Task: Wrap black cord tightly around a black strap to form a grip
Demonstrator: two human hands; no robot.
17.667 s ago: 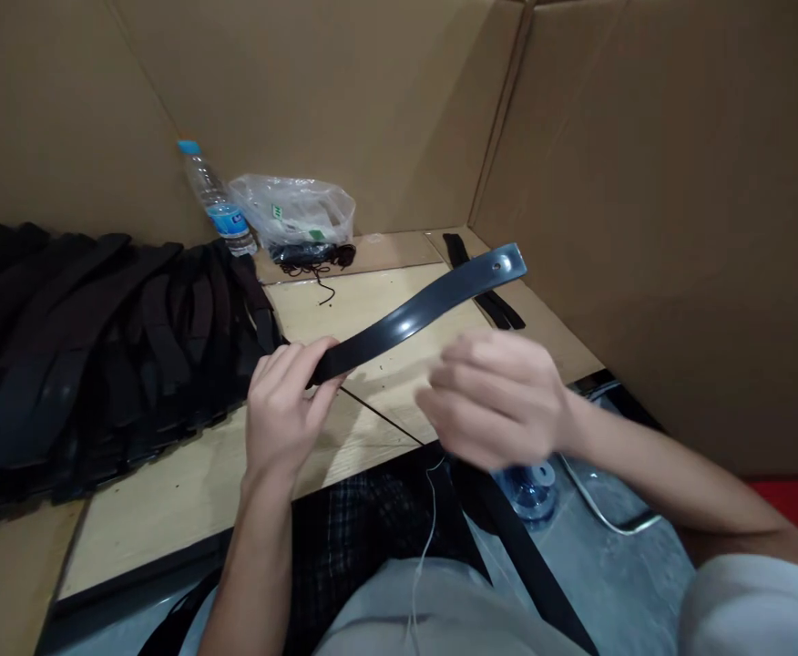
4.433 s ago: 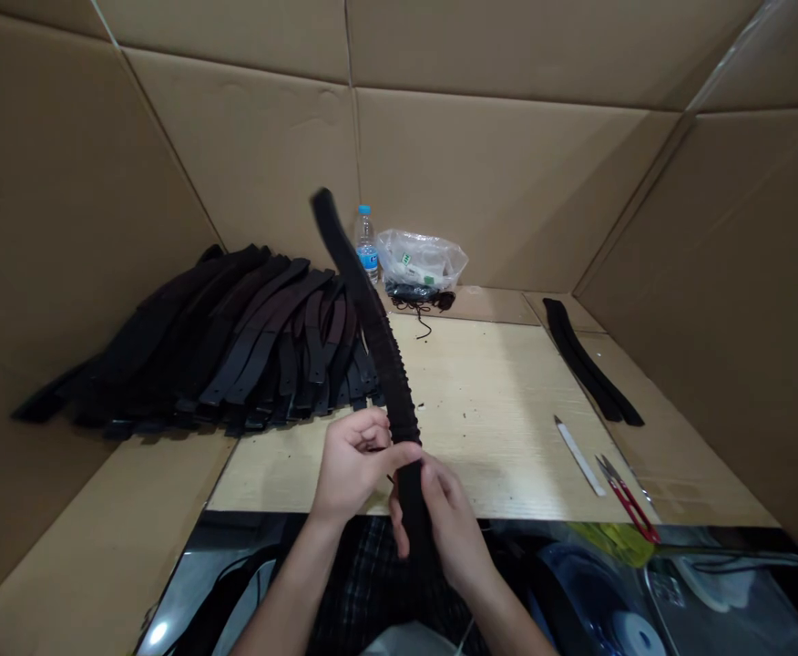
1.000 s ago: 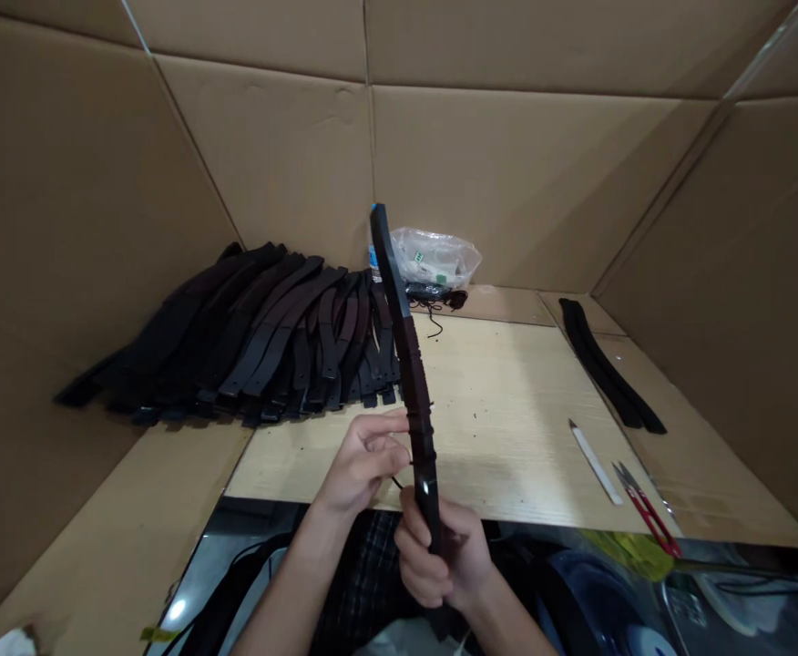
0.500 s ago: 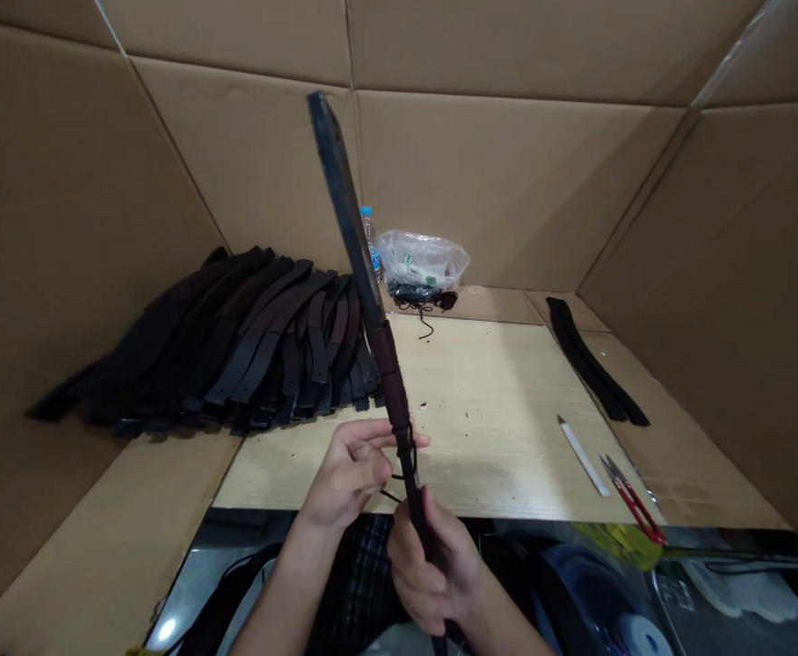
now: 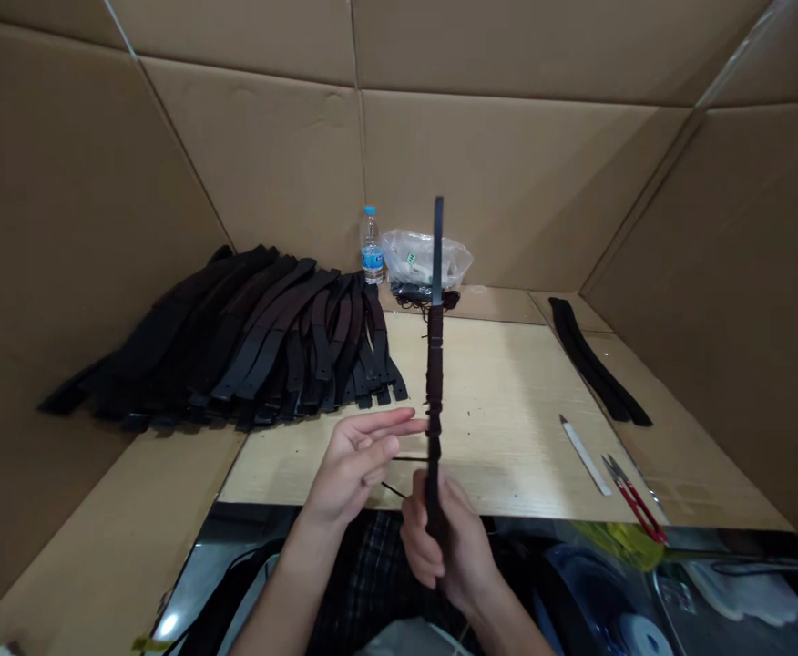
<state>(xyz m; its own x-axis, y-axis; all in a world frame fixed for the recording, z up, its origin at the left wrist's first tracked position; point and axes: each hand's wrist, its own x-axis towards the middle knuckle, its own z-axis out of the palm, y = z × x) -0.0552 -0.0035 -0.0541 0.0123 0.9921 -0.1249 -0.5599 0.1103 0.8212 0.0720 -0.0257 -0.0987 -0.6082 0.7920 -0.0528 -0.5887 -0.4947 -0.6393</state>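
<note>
My right hand (image 5: 444,538) is wrapped round the lower part of a long, narrow dark strip (image 5: 434,364), which stands upright, edge toward me. Dark brown cord (image 5: 409,459) is wound round its middle. A loose length of that cord runs from the strip to my left hand (image 5: 354,465), where thumb and curled fingers pinch it. Two fingers of that hand stretch out to the strip, at the lower end of the winding. A short cord end shows below the left hand.
A heap of similar dark curved strips (image 5: 235,346) lies at left. At the back stand a water bottle (image 5: 372,248) and a clear plastic bag (image 5: 405,255). On the right are two black strips (image 5: 590,364), a white-handled pointed tool (image 5: 585,456) and red thread snips (image 5: 635,501). Cardboard walls (image 5: 522,182) surround the table.
The strip has swung from leaning left to upright, its top moving right and down, and has turned edge-on. My right hand moved slightly up and right; the left still pinches the cord.
</note>
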